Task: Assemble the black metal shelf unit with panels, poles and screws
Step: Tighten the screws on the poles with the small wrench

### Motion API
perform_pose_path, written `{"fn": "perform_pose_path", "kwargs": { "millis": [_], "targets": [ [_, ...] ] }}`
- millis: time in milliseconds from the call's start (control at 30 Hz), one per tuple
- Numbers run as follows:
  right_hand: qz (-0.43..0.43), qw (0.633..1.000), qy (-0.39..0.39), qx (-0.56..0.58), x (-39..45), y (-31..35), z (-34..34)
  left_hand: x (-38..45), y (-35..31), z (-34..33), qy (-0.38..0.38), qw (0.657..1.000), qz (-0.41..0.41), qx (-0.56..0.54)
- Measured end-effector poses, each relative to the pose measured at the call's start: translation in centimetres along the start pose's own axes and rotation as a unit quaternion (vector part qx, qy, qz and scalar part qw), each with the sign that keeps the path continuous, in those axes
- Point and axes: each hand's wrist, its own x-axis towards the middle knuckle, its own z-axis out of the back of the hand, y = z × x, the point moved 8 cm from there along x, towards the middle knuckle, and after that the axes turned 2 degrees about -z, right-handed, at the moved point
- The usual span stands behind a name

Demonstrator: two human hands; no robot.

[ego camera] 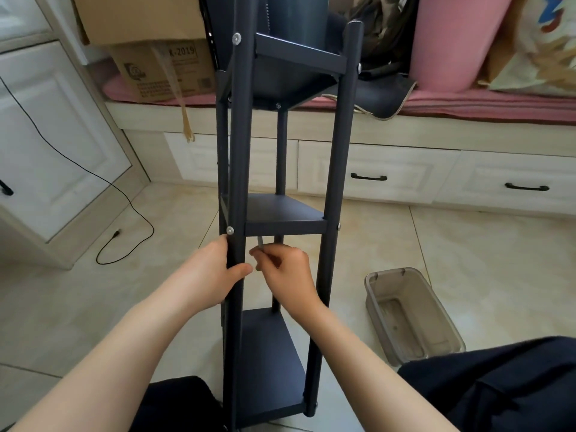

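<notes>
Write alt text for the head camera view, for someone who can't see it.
Seen from above, a person's left hand grips a front pole of a black metal shelf unit while the right hand pinches a small silver tool just under the middle panel. A clear plastic tub sits on the tiled floor to the right.

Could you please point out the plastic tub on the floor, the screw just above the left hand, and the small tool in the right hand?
plastic tub (382, 302): head view, left wall.
screw (230, 230): head view, its round head.
small tool (260, 242): head view, its tip above the fingers.
</notes>
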Motion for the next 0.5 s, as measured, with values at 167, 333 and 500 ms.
{"fn": "perform_pose_path", "kwargs": {
  "millis": [167, 333, 500],
  "targets": [
    [-0.022, 0.998, 0.052, -0.020, 0.2, 1.0, 0.7, -0.3, -0.1, 0.1, 0.002, 1.000, 0.008, -0.011],
    [-0.025, 0.995, 0.078, -0.055, 0.1, 2.0, 1.3, -0.6, -0.3, 0.1, -0.001, 1.000, 0.007, -0.015],
    [-0.024, 0.993, 0.085, -0.074, 0.2, 2.7, 1.1, -0.8, -0.5, -0.1, 0.003, 1.000, 0.005, -0.019]
  ]
}}
